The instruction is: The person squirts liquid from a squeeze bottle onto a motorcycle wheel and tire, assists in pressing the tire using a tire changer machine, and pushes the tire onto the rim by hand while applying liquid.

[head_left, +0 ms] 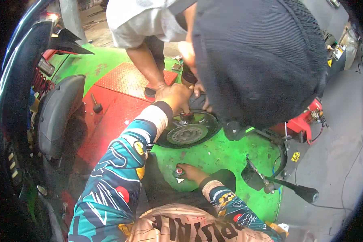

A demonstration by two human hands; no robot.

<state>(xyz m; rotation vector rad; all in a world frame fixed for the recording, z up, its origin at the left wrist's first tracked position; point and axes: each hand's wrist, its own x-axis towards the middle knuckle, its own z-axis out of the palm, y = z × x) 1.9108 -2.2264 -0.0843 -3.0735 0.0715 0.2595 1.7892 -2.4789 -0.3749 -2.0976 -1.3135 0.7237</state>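
Note:
A black wheel with a tyre and a metal disc hub (186,134) stands tilted on the green floor in front of me. My left hand (174,98) reaches to its upper edge, fingers curled down over the tyre; a co-worker's forearm (143,64) meets it there, that hand partly hidden behind mine. Another hand of the co-worker (199,89) is on the wheel's top, beside a dark cloth-like piece. Low and nearer to me, my right hand (192,173) is closed around a small clear bottle with a pinkish-red cap (178,172).
The co-worker's dark hood (262,60) leans over the wheel from the right. On the red metal plate (109,125) lies a black-headed mallet (97,106). A motorcycle seat (60,115) stands at left. At right are a black-handled lever (302,192) and red machine parts (300,125).

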